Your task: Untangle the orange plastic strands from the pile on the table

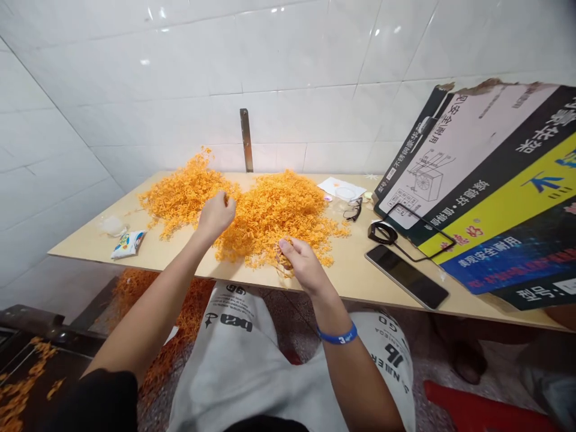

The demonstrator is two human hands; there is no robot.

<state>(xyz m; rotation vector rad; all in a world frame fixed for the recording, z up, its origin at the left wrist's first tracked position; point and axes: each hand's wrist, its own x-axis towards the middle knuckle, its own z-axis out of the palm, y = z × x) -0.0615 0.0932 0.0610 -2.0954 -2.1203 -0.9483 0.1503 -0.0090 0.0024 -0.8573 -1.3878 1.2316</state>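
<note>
The orange crisp strands (274, 219) lay in a loose heap directly beneath and between the fingers (286, 244), spreading across the pale worktop (346, 270). The right hand (302, 264) had its fingers curled closed around a small clump of strands (283, 258), gripping it at the heap's near edge. The left hand (216, 216) was curled too, its fingertips sunk into the heap, so I could not tell whether they held anything. Light pinches seemed the best handling for such loose strands. Right of the fingers lay a phone (406, 276) and glasses (353, 210); left of them, a small snack packet (128, 244).
</note>
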